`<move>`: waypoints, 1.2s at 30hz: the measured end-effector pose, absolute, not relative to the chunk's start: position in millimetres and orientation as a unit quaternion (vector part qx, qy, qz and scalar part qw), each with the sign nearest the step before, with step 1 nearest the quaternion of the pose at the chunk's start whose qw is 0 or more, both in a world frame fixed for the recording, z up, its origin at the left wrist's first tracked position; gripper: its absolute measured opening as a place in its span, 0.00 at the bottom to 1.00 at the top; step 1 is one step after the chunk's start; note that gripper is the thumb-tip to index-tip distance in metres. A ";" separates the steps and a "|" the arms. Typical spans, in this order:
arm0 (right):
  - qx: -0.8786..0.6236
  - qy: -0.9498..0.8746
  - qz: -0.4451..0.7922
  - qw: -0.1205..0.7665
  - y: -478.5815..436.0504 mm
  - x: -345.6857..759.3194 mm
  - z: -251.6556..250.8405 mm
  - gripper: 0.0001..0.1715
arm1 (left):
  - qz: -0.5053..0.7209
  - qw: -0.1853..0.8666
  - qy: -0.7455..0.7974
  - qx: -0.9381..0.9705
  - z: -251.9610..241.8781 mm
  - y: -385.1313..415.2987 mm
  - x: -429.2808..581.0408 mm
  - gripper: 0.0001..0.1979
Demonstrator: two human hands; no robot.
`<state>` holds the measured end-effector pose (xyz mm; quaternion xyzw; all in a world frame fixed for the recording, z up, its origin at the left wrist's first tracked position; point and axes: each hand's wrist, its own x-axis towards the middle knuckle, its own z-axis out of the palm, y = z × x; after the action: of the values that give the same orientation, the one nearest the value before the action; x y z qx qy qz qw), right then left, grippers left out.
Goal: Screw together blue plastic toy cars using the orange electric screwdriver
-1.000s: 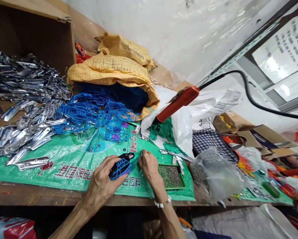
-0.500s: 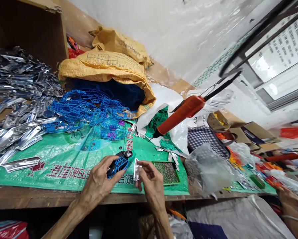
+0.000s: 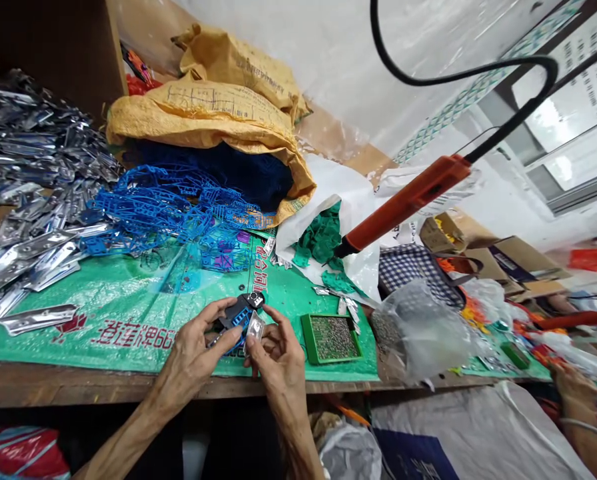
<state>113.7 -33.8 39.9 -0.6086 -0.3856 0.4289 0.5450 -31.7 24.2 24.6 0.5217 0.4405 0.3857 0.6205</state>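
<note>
My left hand [image 3: 201, 343] is closed round a black and blue plastic toy part [image 3: 238, 315], held just above the green sheet [image 3: 143, 300]. Between the thumb and fingers of my right hand [image 3: 277, 350] is a small silvery plastic piece [image 3: 254, 327], against or very near the toy part's right side; whether they touch I cannot tell. To the right of my hands sits a green tray [image 3: 306, 340] of tiny metal screws [image 3: 334, 338]. An orange electric screwdriver [image 3: 408, 201] hangs tip down beyond the tray, over green plastic pieces [image 3: 321, 233].
Silvery plastic parts [image 3: 43, 153] lie heaped at the left, beside blue plastic frames [image 3: 168, 207] spilling from a yellow woven sack [image 3: 203, 113]. A clear plastic bag [image 3: 423, 333] stands right of the tray. Another person's hand [image 3: 573, 390] shows at far right.
My right hand has moved left and brought the silvery piece up to the toy part. The screwdriver has swung up and to the right. The view has shifted slightly.
</note>
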 end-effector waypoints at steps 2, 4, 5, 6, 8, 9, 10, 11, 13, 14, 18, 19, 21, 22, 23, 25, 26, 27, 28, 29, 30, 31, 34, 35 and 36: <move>-0.609 -0.382 0.440 0.538 -33.0 113.8 41.2 0.30 | 0.382 0.645 0.439 0.495 22.8 27.0 -31.7 0.37; -0.610 -0.381 0.447 0.533 -32.2 114.0 42.8 0.26 | 0.385 0.662 0.439 0.470 20.6 29.3 -32.1 0.39; -0.610 -0.380 0.446 0.534 -31.9 114.0 43.8 0.25 | 0.387 0.673 0.433 0.459 20.0 30.0 -32.3 0.39; -0.611 -0.378 0.442 0.536 -31.5 114.1 45.1 0.23 | 0.387 0.685 0.425 0.448 20.1 30.2 -32.6 0.38; -0.615 -0.368 0.433 0.547 -30.9 114.4 48.4 0.22 | 0.389 0.705 0.410 0.429 22.2 29.5 -33.1 0.35; -0.617 -0.365 0.424 0.554 -30.8 114.7 50.3 0.22 | 0.391 0.710 0.408 0.420 23.7 28.7 -33.0 0.33; -0.620 -0.380 0.396 0.560 -30.9 115.2 52.1 0.21 | 0.394 0.714 0.409 0.410 25.2 27.9 -32.8 0.33; -0.622 -0.411 0.351 0.566 -31.3 115.9 53.6 0.19 | 0.396 0.717 0.410 0.401 26.5 27.1 -32.5 0.32; -0.615 -0.498 0.236 0.564 -32.6 117.7 54.7 0.12 | 0.398 0.722 0.407 0.392 27.8 26.0 -31.4 0.31; -0.604 -0.541 0.181 0.557 -33.3 118.6 53.8 0.10 | 0.397 0.724 0.404 0.393 27.8 25.6 -30.9 0.31; -0.539 -0.651 0.073 0.529 -35.7 120.5 40.4 0.17 | 0.398 0.734 0.390 0.388 25.2 24.7 -30.0 0.29; -0.525 -0.672 0.051 0.520 -36.3 120.3 35.4 0.20 | 0.399 0.739 0.387 0.381 24.5 24.4 -30.0 0.29; -0.509 -0.699 0.009 0.502 -37.4 119.3 25.9 0.24 | 0.400 0.746 0.379 0.373 23.6 23.7 -30.2 0.28; -0.506 -0.707 -0.010 0.494 -38.1 118.6 22.2 0.26 | 0.401 0.747 0.376 0.373 23.4 23.4 -30.3 0.28; -0.504 -0.713 -0.027 0.486 -38.8 117.9 19.5 0.27 | 0.403 0.746 0.374 0.375 23.5 23.2 -30.4 0.27; -0.501 -0.723 -0.054 0.472 -40.0 116.3 17.8 0.29 | 0.404 0.744 0.374 0.379 24.0 23.3 -30.6 0.27; -0.501 -0.728 -0.064 0.465 -40.6 115.4 18.5 0.29 | 0.402 0.745 0.374 0.379 24.4 23.6 -30.8 0.27; -0.501 -0.731 -0.072 0.458 -41.1 114.6 19.9 0.30 | 0.399 0.747 0.373 0.379 24.9 24.0 -31.0 0.27; -0.501 -0.734 -0.077 0.452 -41.7 113.8 21.6 0.30 | 0.393 0.750 0.372 0.380 25.6 24.4 -31.2 0.28; -0.502 -0.735 -0.080 0.448 -42.4 113.1 23.5 0.30 | 0.386 0.753 0.370 0.384 26.3 24.9 -31.4 0.28; -0.503 -0.737 -0.083 0.444 -43.1 112.6 25.1 0.30 | 0.380 0.754 0.369 0.390 27.0 25.4 -31.5 0.28; -0.505 -0.737 -0.084 0.441 -44.0 112.2 26.4 0.30 | 0.374 0.751 0.369 0.399 27.8 25.7 -31.5 0.27; -0.511 -0.737 -0.083 0.434 -46.9 112.6 27.7 0.30 | 0.368 0.741 0.370 0.423 29.5 26.0 -31.2 0.27; -0.516 -0.737 -0.077 0.431 -47.8 113.0 27.7 0.30 | 0.369 0.740 0.367 0.426 29.5 25.8 -31.0 0.26; -0.520 -0.734 -0.069 0.430 -48.6 113.5 27.7 0.29 | 0.369 0.741 0.363 0.427 29.2 25.4 -30.9 0.26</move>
<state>113.5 -48.6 27.7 -0.5204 -0.7344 -0.0687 0.4301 -30.9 25.4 29.2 0.4272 0.3633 0.3694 0.7410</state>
